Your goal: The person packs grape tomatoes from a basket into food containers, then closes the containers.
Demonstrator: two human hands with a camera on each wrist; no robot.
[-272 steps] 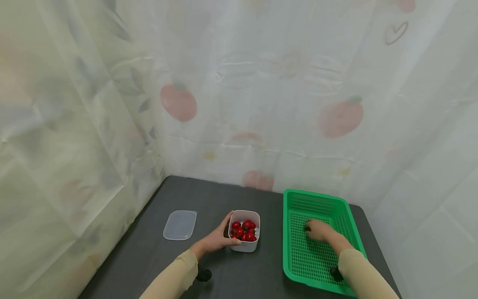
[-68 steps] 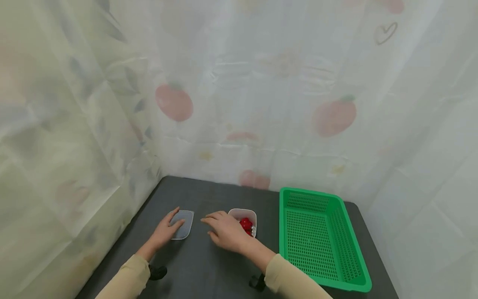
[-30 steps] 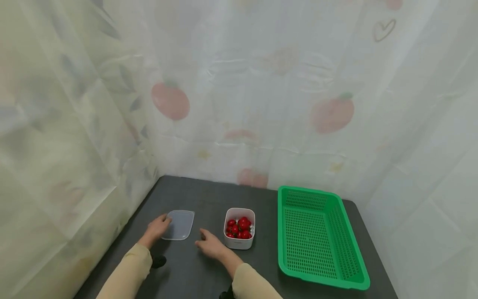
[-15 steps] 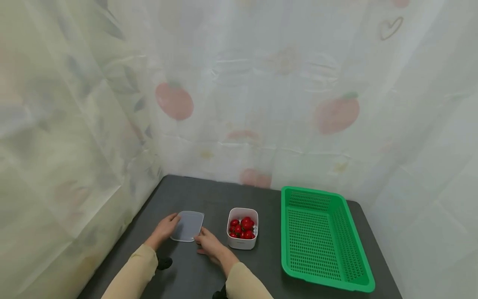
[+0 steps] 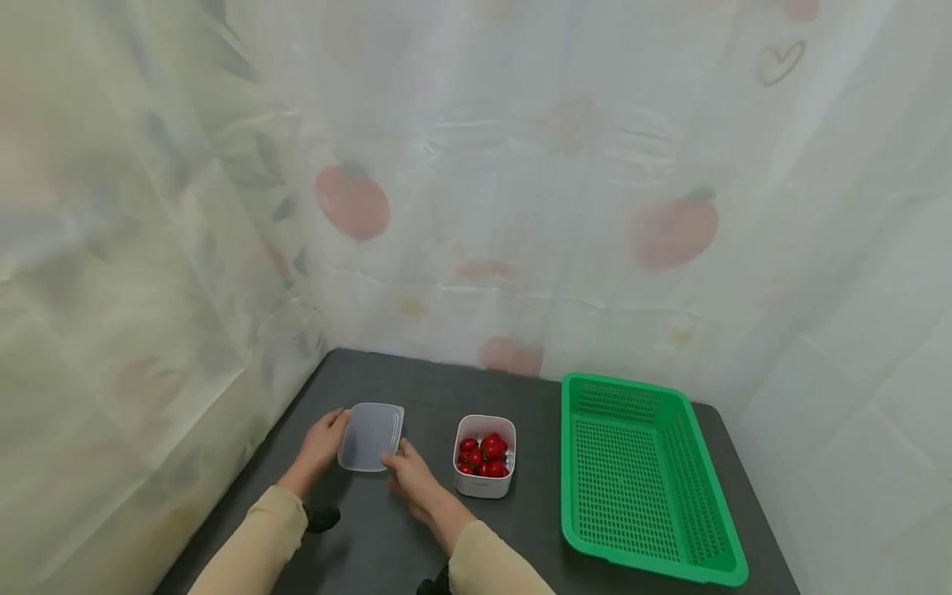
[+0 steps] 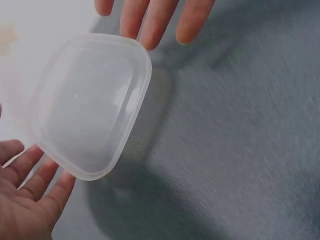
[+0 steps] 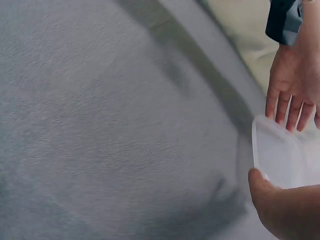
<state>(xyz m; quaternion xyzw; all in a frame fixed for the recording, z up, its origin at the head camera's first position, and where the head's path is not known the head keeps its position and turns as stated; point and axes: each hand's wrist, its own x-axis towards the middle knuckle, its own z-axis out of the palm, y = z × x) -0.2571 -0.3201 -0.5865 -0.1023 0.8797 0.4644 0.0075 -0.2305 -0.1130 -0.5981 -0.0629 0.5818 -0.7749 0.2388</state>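
Observation:
A clear plastic lid (image 5: 372,438) is held between both hands, raised off the dark table with its shadow below, as the left wrist view shows. My left hand (image 5: 321,445) grips its left edge. My right hand (image 5: 416,486) pinches the lid near its right front corner, the thumb (image 7: 261,187) on top. In the right wrist view the left hand's fingers (image 7: 292,107) reach to the lid's far edge. Right of the hands stands a white container (image 5: 483,489), open at the top, with several red cherry tomatoes (image 5: 491,447) inside.
A green perforated basket (image 5: 568,463) with nothing inside stands at the right of the dark table (image 5: 439,388). Printed sheets hang behind the table (image 5: 521,248) and along its left side (image 5: 186,330).
My right hand came left, across from the basket and past the tomato container, to the lid. Both hands took hold of the lid, which moved slightly right and then lifted off the table, tilting.

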